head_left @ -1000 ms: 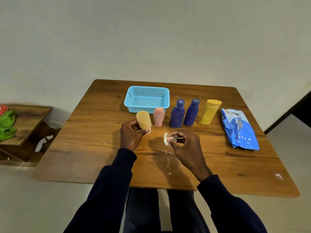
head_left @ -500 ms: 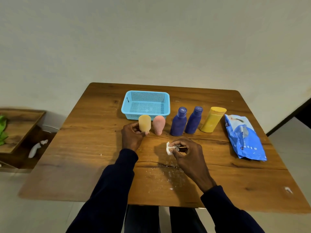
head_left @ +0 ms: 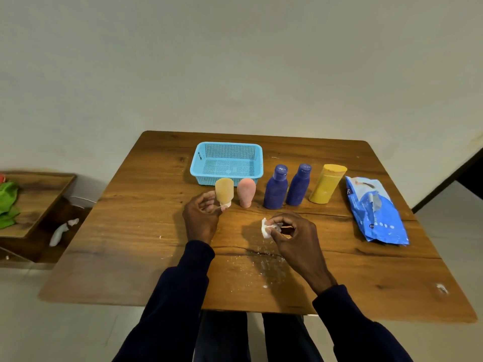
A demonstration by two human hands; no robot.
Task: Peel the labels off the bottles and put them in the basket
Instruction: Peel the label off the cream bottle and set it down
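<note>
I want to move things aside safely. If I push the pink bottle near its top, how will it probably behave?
The pink bottle stands on its narrow end, wider above, so it would probably tip rather than slide. It looks small and plastic, so likely light. Tipped, it might hit the orange bottle beside it.

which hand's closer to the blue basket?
Left. The left hand holds the tan bottle just in front of the basket; the right hand pinches a label scrap nearer the person.
</note>
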